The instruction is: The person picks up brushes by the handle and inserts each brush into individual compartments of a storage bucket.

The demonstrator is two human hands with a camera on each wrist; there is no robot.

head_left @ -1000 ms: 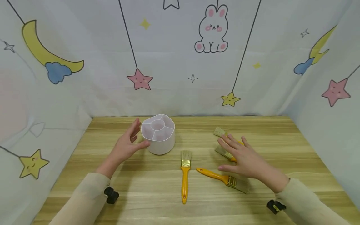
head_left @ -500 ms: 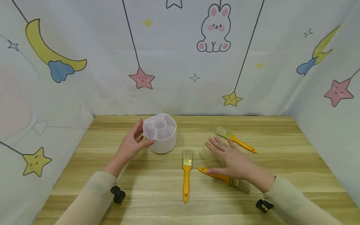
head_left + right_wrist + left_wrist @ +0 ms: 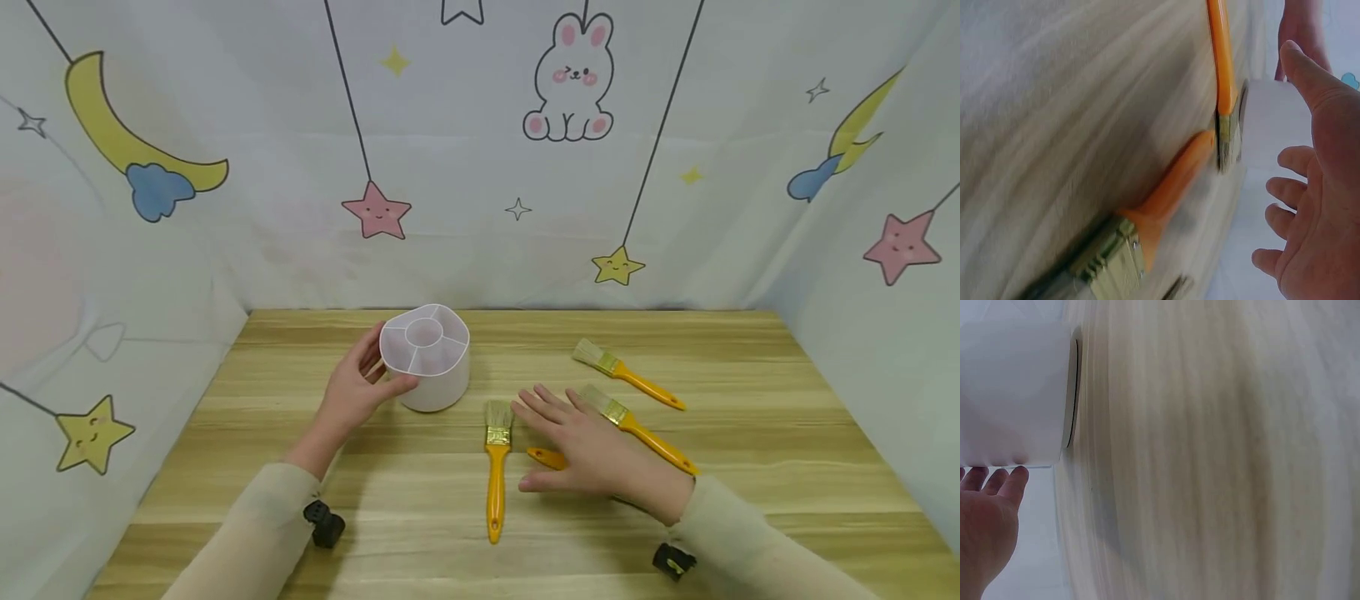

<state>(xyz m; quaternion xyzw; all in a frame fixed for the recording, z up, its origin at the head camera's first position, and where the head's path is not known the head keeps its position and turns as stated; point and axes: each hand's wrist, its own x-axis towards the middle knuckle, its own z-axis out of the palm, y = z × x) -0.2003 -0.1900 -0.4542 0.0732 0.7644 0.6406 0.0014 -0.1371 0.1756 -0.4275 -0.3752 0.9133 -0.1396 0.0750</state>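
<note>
A white round holder (image 3: 435,392) with divided compartments stands upright at the back left of the table. My left hand (image 3: 360,387) is at its left side, thumb across the front; in the left wrist view fingertips (image 3: 1017,481) touch its wall. Over the paintbrushes hovers my right hand (image 3: 592,454), fingers spread and holding nothing. It partly covers a paintbrush with an orange handle (image 3: 547,458), which shows more fully in the right wrist view. Just left of that hand, another paintbrush (image 3: 496,492) lies with its bristles toward the back.
Two more orange-handled paintbrushes lie to the right: one (image 3: 656,446) beside my right hand, another (image 3: 645,385) farther back. All rest on a wood-grain table (image 3: 405,525). A white printed curtain (image 3: 465,258) borders its back and sides.
My right hand has moved left and toward me, from over the two right-hand paintbrushes to over the middle one. My left hand has come closer against the holder.
</note>
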